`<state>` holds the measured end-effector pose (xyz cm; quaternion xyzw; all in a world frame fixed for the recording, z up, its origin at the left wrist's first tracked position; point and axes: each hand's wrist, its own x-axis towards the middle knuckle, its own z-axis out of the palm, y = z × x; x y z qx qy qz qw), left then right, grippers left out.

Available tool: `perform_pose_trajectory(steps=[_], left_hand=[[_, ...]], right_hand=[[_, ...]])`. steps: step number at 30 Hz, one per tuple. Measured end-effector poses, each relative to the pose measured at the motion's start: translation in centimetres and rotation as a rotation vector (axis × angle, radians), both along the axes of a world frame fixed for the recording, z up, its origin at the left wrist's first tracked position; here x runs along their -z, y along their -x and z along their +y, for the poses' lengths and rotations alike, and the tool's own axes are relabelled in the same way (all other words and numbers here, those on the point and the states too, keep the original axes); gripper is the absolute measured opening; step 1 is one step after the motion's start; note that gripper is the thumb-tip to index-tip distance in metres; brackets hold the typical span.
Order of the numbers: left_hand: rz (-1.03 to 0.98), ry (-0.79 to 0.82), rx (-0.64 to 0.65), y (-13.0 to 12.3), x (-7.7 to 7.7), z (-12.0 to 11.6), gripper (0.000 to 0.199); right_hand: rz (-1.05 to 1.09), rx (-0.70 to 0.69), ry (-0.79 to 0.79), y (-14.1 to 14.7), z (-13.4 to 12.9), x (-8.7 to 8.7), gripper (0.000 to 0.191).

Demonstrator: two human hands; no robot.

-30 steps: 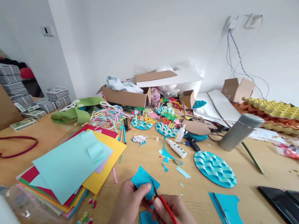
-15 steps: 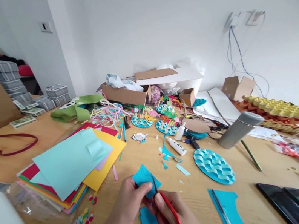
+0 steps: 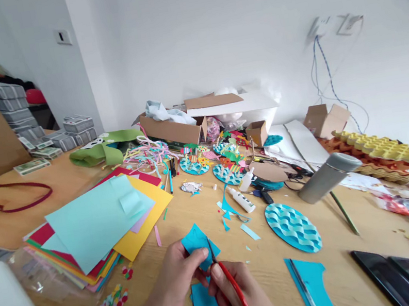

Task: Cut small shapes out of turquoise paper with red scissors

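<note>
Beneath both hands, a wooden table (image 3: 265, 278); the left hand (image 3: 181, 272) pinches blue paper (image 3: 194, 241), the right (image 3: 237, 286) grips red scissors (image 3: 238, 293).

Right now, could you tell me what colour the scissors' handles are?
The scissors' handles are red, seen best in the head view.

The only view, worn on the head, looks forward and down over the counter (image 3: 198, 211) from just above its near edge, hands close at bottom centre, the wall (image 3: 207, 27) filling the upper part; no second view shares it.
</note>
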<state>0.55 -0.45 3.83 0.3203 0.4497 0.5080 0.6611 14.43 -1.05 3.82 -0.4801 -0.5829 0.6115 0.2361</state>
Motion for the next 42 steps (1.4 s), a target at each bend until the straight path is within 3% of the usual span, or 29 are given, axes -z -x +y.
perform_pose_trajectory(steps=[5, 10, 17, 33, 42], left_hand=[[0.016, -0.003, -0.052, 0.2, -0.3, 0.0, 0.023], [-0.002, -0.033, 0.025, 0.1, -0.4, 0.0, 0.026], [-0.006, -0.038, 0.024, 0.1, -0.4, -0.1, 0.025], [-0.086, 0.055, -0.034, 0.0, -0.6, 0.0, 0.027], [-0.173, 0.101, -0.049, 0.1, -0.2, 0.0, 0.025]], right_hand=[[-0.005, -0.022, 0.041, 0.0, 0.0, -0.3, 0.068], [-0.017, -0.014, 0.055, 0.1, -0.2, -0.9, 0.068], [-0.034, -0.021, 0.025, 0.1, -0.1, -0.5, 0.068], [0.01, -0.022, 0.086, 0.2, -0.2, -1.2, 0.069], [0.09, -0.045, 0.116, 0.1, -0.1, -0.7, 0.07]])
